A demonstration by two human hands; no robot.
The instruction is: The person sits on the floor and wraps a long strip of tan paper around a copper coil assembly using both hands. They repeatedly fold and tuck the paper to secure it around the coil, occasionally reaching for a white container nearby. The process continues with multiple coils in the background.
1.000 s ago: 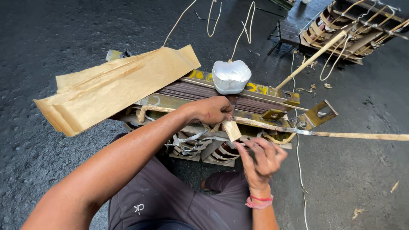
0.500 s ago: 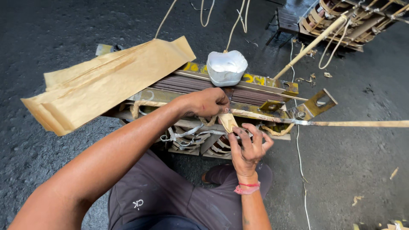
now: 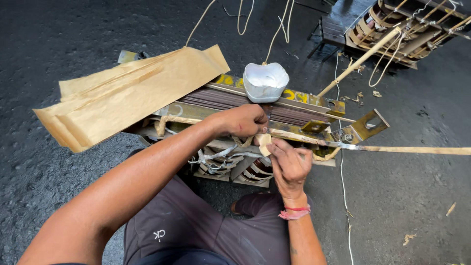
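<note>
My left hand is clenched on the paper tape at the transformer core, 12 o'clock from my knees. My right hand pinches its free end. In my judgement the tape is thin, limp and tearable: hold near the wrap.

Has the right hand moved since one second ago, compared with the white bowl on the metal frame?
Yes. The right hand has come up and to the left, closer to the white bowl, and now meets the left hand at the small paper piece.
</note>
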